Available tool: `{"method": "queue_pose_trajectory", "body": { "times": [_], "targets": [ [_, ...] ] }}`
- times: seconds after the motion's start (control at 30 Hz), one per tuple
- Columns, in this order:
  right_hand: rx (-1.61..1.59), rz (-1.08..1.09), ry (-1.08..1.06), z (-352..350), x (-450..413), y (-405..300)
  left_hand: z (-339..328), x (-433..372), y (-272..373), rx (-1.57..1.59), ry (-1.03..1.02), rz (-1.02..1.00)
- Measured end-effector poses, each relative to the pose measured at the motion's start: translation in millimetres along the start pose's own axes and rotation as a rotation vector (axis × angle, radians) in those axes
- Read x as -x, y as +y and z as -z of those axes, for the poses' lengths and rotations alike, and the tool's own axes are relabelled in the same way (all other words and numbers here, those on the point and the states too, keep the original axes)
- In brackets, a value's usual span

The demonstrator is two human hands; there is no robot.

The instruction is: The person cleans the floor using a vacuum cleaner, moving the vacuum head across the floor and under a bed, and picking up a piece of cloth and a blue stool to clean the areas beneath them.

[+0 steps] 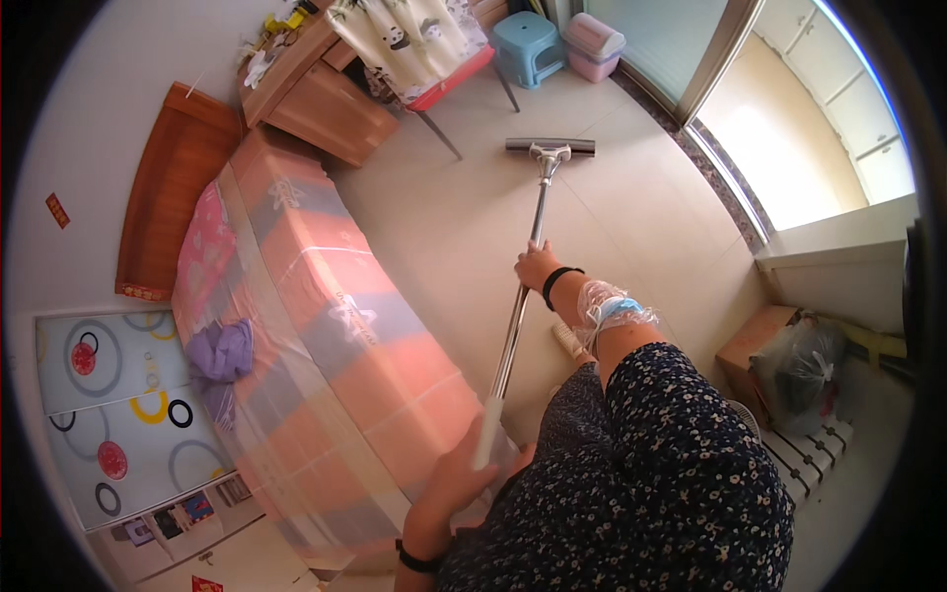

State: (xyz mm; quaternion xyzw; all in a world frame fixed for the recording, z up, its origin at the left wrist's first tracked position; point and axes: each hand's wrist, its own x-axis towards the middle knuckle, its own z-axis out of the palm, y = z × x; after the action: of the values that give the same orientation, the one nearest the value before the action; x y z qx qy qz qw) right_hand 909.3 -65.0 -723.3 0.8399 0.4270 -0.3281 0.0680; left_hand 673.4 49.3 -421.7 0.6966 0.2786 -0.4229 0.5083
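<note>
A mop with a metal pole (513,337) runs from the lower middle up to its wide head (550,146), which lies on the tiled floor (473,222). My right hand (538,266), with a black band at the wrist, is closed around the middle of the pole. Lower down, my left hand (462,470) is at the pale grip (487,436) at the pole's end; its fingers are partly hidden behind the grip. A clear plastic cover with a blue and white piece (620,309) wraps the right forearm.
At left stands a bed with a checked cover (385,355). A cloth-draped chair (451,81), a blue stool (527,48) and a pink lidded bin (594,48) are beyond the mop. A sliding door's track (729,185) and a cardboard box (755,337) lie to the right.
</note>
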Motion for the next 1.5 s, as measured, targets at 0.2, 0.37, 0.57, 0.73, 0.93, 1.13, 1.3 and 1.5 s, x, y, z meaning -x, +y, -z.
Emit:
{"method": "queue_pose_trajectory", "body": {
  "times": [0.2,0.37,0.57,0.73,0.93,1.13,1.3,1.5],
  "targets": [
    [-0.069,0.385,0.12,-95,42,-88,-20,90,-100,-0.233,0.062,0.069],
    [-0.38,0.737,-0.307,-70,127,-170,-6,191,-80,-0.217,0.247,-0.229],
    [-0.771,1.027,-0.341,-48,89,-164,61,239,-65,-0.19,0.474,0.187],
    [-0.689,0.833,-0.31,28,86,-121,90,219,9,-0.633,0.777,-0.584],
    [-0.685,0.884,-0.47,54,73,-134,123,241,15,-0.523,0.87,-0.808],
    [-0.916,0.884,-0.456,88,59,-119,168,226,32,-0.401,1.093,-0.675],
    [-0.892,0.448,0.289,43,49,-119,197,165,39,-0.554,1.289,-0.421],
    [-0.935,0.465,0.115,29,30,-111,219,132,37,-0.59,1.146,-0.157]
  ]
}}
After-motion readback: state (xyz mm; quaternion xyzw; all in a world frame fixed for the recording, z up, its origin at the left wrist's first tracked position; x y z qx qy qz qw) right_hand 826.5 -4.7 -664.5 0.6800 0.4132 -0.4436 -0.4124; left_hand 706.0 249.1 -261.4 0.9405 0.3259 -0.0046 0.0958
